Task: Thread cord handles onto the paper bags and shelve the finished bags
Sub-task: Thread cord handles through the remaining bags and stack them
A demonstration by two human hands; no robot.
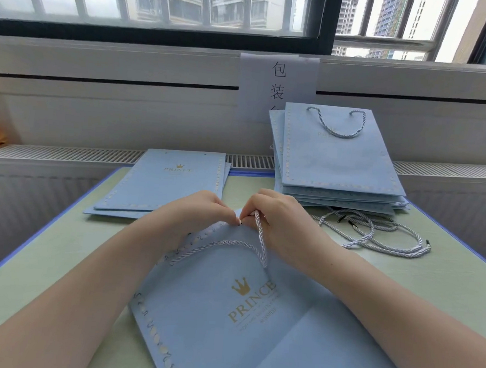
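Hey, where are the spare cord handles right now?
The loose cord handles lie in a tangle on the right side of the table, just in front of the stack of finished bags and right of the right hand.

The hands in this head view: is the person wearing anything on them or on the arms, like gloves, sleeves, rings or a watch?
Nothing is worn as far as the view shows. The left hand and right hand are bare, without gloves, and no rings are visible. Both forearms are bare up to the picture's edge, with no sleeve, watch or bracelet in sight. The fingernails are too small to judge.
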